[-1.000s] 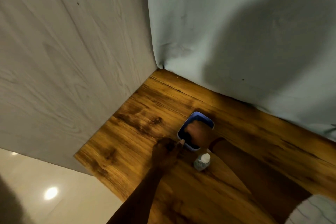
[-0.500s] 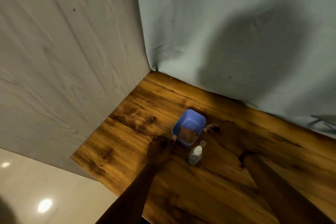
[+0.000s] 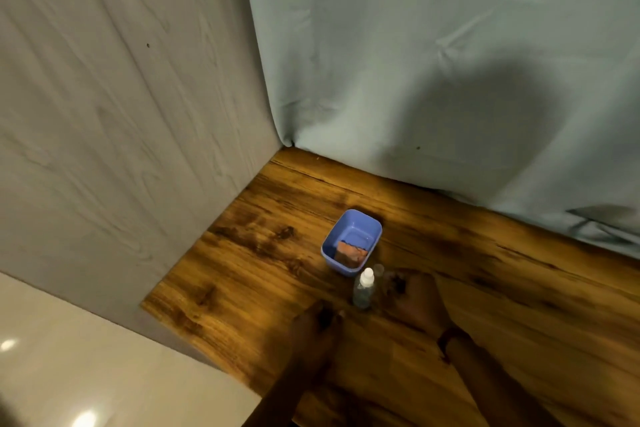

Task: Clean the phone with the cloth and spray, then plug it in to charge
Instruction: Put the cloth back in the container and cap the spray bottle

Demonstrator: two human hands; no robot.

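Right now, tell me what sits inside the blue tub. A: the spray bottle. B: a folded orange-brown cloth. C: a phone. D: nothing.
B: the folded orange-brown cloth lies in the near end of the blue tub; the spray bottle stands outside it on the table.

A wooden table (image 3: 450, 288) is seen from above, set into a corner formed by a pale panel (image 3: 121, 132) and a grey-green curtain (image 3: 433, 62). A blue tub (image 3: 360, 225) is stood on the wood, with an orange-brown cloth (image 3: 350, 252) lying inside it. A small clear bottle (image 3: 363, 289) with a white cap is stood upright just in front of the tub. The right hand (image 3: 412, 302) is placed just beside the bottle, its fingers (image 3: 393, 282) curled close to it; contact cannot be told. The left hand (image 3: 313, 326) is rested on the wood, its fingertips (image 3: 337, 314) near the bottle's base but apart from it. A dark band (image 3: 446, 336) is worn at the right wrist.
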